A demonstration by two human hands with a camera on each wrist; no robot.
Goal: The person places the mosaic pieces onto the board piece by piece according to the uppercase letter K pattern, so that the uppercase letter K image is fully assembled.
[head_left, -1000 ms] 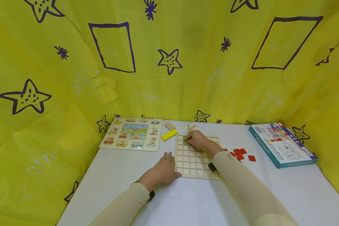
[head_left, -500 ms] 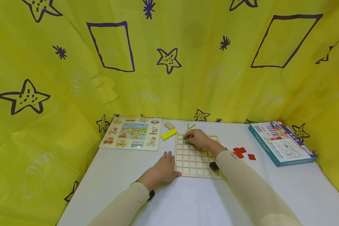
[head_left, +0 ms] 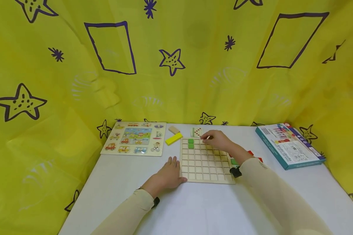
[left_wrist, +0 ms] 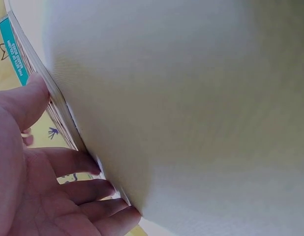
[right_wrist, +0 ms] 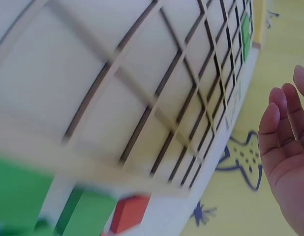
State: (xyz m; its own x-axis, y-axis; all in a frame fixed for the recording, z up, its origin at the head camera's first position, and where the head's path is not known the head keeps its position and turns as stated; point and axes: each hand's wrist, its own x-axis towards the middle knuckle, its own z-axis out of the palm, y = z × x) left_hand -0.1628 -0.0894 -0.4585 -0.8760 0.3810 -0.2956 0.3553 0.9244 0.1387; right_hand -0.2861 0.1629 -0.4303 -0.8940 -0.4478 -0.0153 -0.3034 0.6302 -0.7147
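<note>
A wooden grid board [head_left: 206, 166] lies on the table, with two green square tiles [head_left: 191, 143] set one above the other near its upper left corner. My left hand [head_left: 168, 173] rests flat along the board's left edge, its thumb touching the lower left corner. In the left wrist view the left fingers [left_wrist: 95, 191] lie along the edge. My right hand [head_left: 219, 141] hovers over the board's far side, to the right of the green tiles. In the right wrist view, the right hand [right_wrist: 292, 152] has loosely bent fingers and holds nothing.
Beyond the board lies a small pattern card [head_left: 196, 132]. A yellow block [head_left: 174, 138] and a plain wood block [head_left: 174, 129] sit to its left, near a picture puzzle [head_left: 135, 140]. Loose green tiles [right_wrist: 88, 211] and red tiles [right_wrist: 130, 213] lie right of the board, before a box [head_left: 289, 147].
My right hand has let go of the green tile, now in the grid, and moved to the right, uncovering both green tiles. The left hand stays by the board's edge. The head view shifts slightly.
</note>
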